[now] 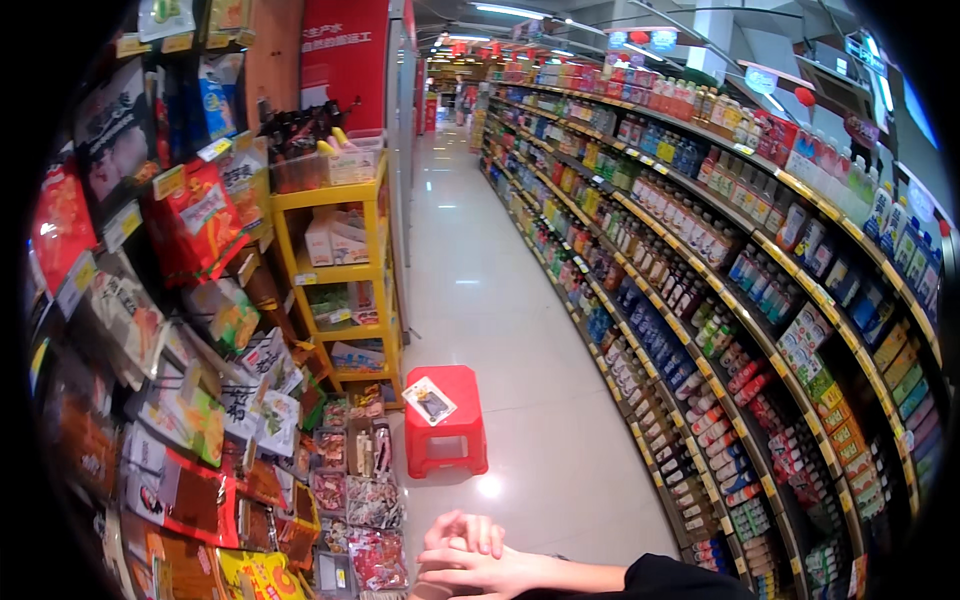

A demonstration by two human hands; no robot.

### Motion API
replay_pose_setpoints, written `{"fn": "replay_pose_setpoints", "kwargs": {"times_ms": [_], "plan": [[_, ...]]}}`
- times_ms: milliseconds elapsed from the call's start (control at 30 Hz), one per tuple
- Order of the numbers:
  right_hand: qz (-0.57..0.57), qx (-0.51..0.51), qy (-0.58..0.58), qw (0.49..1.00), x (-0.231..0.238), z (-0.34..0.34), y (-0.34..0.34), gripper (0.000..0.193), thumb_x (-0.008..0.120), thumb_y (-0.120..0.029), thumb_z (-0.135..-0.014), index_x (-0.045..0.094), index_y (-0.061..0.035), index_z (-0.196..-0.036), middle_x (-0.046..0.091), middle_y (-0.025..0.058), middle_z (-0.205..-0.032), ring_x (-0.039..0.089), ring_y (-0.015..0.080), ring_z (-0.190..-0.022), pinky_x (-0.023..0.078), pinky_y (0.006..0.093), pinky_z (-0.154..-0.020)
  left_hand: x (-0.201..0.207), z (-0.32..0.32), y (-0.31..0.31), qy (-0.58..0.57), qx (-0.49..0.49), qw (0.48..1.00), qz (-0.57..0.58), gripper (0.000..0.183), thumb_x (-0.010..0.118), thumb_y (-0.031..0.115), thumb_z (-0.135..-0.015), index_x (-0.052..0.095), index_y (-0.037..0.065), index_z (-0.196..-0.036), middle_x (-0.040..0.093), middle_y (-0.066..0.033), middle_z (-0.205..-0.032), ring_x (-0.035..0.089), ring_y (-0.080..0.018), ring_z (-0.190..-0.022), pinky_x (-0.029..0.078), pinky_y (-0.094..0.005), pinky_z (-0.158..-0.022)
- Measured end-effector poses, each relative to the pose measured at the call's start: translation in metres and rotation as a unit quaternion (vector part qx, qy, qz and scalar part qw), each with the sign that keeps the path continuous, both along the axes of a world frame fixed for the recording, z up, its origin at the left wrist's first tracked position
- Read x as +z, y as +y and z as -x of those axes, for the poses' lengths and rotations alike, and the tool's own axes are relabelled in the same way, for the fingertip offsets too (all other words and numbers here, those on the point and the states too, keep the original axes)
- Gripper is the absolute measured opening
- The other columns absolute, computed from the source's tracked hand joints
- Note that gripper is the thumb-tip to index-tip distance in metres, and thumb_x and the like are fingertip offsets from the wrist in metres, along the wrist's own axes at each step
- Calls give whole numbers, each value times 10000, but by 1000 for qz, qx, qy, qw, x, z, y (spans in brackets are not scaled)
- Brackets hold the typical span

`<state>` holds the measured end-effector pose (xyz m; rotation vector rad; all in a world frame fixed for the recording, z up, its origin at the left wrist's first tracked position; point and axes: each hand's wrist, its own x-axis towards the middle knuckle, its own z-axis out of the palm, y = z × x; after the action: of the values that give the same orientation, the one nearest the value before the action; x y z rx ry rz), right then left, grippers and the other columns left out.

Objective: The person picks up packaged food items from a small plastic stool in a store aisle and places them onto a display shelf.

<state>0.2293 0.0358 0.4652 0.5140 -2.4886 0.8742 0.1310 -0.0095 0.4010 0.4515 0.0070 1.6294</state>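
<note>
At the lower edge, my left hand (pixel 463 531) and my right hand (pixel 490 571) rest against each other. The left one's fingers are bent and closed, and I see no object in them. My right hand reaches in from the right beneath it, its fingers stretched out to the left and partly overlapped. A dark sleeve (pixel 675 578) covers my right forearm. Ahead of the hands stands a red plastic stool (pixel 445 450), apart from them. On its seat lies a flat white-edged packet (pixel 430 400) with a dark middle.
Hanging snack packets (pixel 205 220) line the left side, above low bins of small wrapped goods (pixel 375 500). A yellow tiered rack (pixel 330 275) stands beyond them. Long shelves of bottles and cartons (pixel 690 270) run along the right. A pale tiled aisle (pixel 520 340) leads away to a distant person (pixel 460 100).
</note>
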Motion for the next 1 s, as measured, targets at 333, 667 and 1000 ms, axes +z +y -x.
{"fn": "replay_pose_setpoints", "kwargs": {"times_ms": [333,667,1000], "plan": [[64,-125,-70,988,-10,33,18,584,572,-336,-806,402,-54,-1288,463,153,-1042,444,315,-978,388,400,-819,1,54,30,89,26,996,-17,642,191,416,-879,508,77,-434,536,-67,-495,507,-262,-651,361,-451,-878],[124,-137,-69,980,-30,68,70,585,575,-269,-798,374,-63,-1308,482,183,-1050,467,321,-966,394,405,-836,8,74,74,44,70,975,207,653,197,438,-884,411,95,-371,476,-64,-431,470,-233,-535,406,-357,-748],[73,-3,-67,995,-12,90,147,298,572,-223,-770,462,-17,-957,517,178,-854,514,367,-838,421,433,-754,72,110,125,516,273,811,-34,479,422,286,-848,482,-7,-474,535,-113,-512,556,-251,-522,440,-341,-565]]}}
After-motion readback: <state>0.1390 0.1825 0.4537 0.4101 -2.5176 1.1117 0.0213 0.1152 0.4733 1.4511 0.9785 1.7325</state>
